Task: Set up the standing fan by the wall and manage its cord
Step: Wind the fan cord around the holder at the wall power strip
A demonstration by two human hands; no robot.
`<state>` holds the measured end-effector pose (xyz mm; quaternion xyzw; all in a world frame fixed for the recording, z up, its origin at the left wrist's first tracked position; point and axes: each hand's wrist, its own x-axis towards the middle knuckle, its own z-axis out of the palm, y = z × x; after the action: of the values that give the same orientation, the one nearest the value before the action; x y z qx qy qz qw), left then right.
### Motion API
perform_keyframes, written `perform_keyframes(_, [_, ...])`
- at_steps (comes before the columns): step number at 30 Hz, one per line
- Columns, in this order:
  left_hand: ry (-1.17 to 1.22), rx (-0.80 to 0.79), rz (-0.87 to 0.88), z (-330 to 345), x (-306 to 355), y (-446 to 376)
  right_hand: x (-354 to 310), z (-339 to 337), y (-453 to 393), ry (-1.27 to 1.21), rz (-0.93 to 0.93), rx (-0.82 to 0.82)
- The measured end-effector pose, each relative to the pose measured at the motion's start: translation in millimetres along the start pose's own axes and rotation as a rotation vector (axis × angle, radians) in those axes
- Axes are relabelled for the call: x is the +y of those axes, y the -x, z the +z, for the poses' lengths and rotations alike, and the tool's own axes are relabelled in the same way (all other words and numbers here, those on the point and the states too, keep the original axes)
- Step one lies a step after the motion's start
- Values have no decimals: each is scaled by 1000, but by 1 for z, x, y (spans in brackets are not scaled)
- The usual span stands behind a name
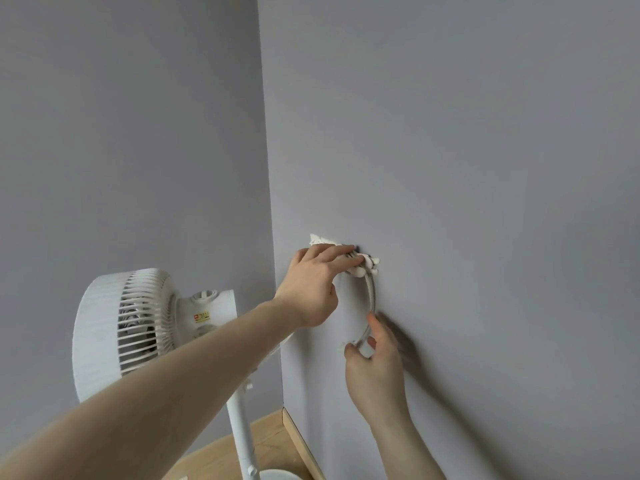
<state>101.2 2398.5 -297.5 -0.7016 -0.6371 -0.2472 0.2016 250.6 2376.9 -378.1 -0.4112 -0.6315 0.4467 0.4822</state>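
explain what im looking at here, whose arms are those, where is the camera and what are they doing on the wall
There is no machine here. The arms belong to a person who wears a camera on the head, so you see roughly what that person sees, looking forward and down. It is the only picture.

The left hand reaches up to a small white hook stuck on the grey wall and presses its fingers there. A white cord hangs from that hook in a curve. The right hand pinches the lower part of the cord against the wall.

To the left stands a white fan on a pole, close to the wall's corner. Below it you can see a strip of wooden floor and the edge of the fan's round base.
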Motion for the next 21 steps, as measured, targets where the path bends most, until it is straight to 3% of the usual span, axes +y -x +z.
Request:
perform_keyframes(6, [163,26,20,0,-20,5,1,21,-13,-10,3,41])
perform_keyframes(11, [540,182,-297,15,-44,14,7,37,-26,-38,13,84])
perform_keyframes(16, [925,25,-720,35,-65,20,8,48,-36,-126,40,80])
perform_keyframes(21, [1121,-147,-852,57,-74,27,8,58,-45,-232,55,96])
